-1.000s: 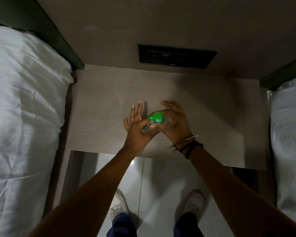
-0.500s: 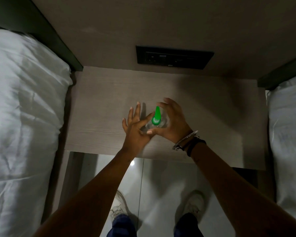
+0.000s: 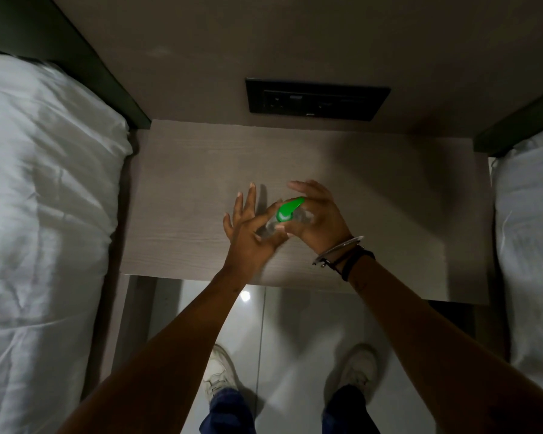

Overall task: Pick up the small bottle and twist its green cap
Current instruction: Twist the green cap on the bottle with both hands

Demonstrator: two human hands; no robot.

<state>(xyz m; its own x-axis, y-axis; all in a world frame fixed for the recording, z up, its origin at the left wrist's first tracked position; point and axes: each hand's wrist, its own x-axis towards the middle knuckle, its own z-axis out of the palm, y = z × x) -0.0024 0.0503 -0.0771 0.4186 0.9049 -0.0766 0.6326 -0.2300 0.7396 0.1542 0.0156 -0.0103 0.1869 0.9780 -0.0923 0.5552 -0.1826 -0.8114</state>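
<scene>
Both our hands meet over the middle of the wooden nightstand [image 3: 182, 195], seen from the head camera looking down. Our right hand [image 3: 318, 220] comes in from the near right, wrist bent, thumb reaching out on the far side and the other fingers curled inward around the small bottle [image 3: 271, 225]. That hand is closed on the clear body of the bottle, which lies tilted between the two palms, its green cap [image 3: 289, 209] pointing toward the far right and showing between the thumb and the curled fingers. Our left hand [image 3: 248, 236] reaches from the near left with the forearm stretched straight; its fingers fan apart and point away from us, while the thumb side and palm press against the bottle's lower end. We cannot tell whether the left thumb truly pinches the bottle or only rests on it, since the spot is blurred. The bottle appears lifted off the nightstand top, held just above it.

On the right wrist sit a silver bangle [image 3: 339, 249] and, just nearer to us, a dark band [image 3: 359, 263]. White bedding [image 3: 44, 198] lies along the left, and more of it [image 3: 528, 214] along the right. A dark switch panel [image 3: 317, 100] is set in the wall beyond the nightstand. Near us, two pale shoes [image 3: 217, 374] stand on the glossy floor [image 3: 295, 324].
</scene>
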